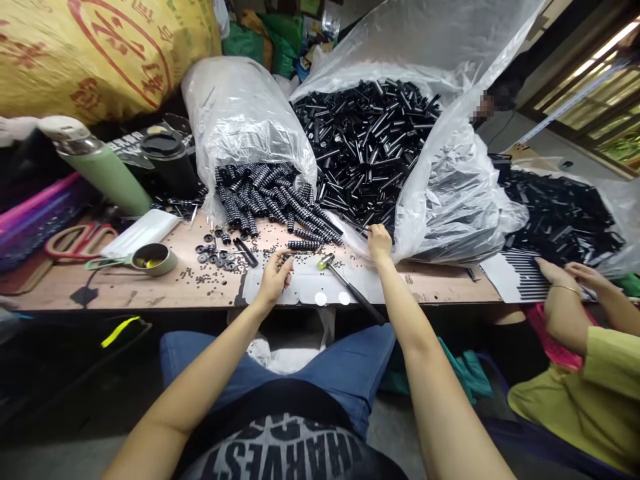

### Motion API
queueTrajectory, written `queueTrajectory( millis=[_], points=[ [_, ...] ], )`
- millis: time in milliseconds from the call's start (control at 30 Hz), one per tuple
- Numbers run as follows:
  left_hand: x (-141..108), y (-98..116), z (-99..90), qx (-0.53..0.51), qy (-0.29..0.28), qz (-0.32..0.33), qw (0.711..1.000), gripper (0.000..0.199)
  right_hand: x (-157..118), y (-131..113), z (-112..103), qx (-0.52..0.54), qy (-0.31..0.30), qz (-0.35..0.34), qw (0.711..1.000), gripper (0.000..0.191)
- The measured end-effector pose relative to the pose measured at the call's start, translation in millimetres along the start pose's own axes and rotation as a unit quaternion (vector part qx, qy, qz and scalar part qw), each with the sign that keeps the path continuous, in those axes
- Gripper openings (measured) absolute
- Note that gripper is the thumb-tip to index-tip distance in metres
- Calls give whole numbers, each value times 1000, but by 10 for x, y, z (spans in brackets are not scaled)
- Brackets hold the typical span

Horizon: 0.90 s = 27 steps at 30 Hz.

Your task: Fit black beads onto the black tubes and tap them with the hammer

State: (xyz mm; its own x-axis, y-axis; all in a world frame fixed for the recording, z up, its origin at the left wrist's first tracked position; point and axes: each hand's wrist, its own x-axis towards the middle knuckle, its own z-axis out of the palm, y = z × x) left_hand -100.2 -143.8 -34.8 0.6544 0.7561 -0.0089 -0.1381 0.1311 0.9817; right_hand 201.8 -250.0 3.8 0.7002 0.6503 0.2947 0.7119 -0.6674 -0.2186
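My left hand is over the front of the bench with its fingers curled together. A small dark bit shows at its fingertips, too small to name. Just beyond it lie black ribbed tubes with pale rings, spilling from a plastic bag. My right hand is at the mouth of a large clear bag, its fingertips pinched on a black tube at the edge of the pile of plain black tubes. Between my hands rests a small hammer, its handle over the bench edge.
Small black rings and tiny scattered bits lie on the wooden bench. Scissors, a cup and a green flask stand left. At right, a co-worker's hands work beside another pile of black pieces.
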Motion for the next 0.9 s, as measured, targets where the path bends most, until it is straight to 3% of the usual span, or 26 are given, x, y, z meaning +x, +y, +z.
queueTrajectory(
  millis=[67,133,233,300,367,467,533,667,800,900],
  points=[
    [65,102,-14,-10,12,-37,999,39,-124,-77,-3,25,23,-49,998,29],
    [138,210,-1,-12,11,-82,996,40,-275,-220,11,93,48,-141,985,28],
    [201,347,66,-35,-72,-182,980,41,-541,-517,11,207,46,-292,933,23],
    [189,392,118,-46,-128,-219,966,39,-716,-727,-49,237,21,-336,911,20],
    [143,392,156,-36,-117,-207,971,37,-867,-911,-159,245,-5,-344,906,27],
    [61,349,184,-7,-59,-163,985,35,-1028,-1107,-322,226,-52,-334,914,79],
    [24,325,188,-11,-63,-140,988,35,-1096,-1175,-368,214,-67,-323,920,100],
    [2,309,182,-112,-88,-120,983,47,-1197,-1207,-343,275,-78,-314,906,109],
    [-20,312,209,-171,-34,-115,978,39,-1315,-1243,-319,312,-93,-344,881,115],
    [-67,336,263,-204,-39,-143,968,45,-1379,-1283,-301,319,-90,-340,880,114]
  ],
)
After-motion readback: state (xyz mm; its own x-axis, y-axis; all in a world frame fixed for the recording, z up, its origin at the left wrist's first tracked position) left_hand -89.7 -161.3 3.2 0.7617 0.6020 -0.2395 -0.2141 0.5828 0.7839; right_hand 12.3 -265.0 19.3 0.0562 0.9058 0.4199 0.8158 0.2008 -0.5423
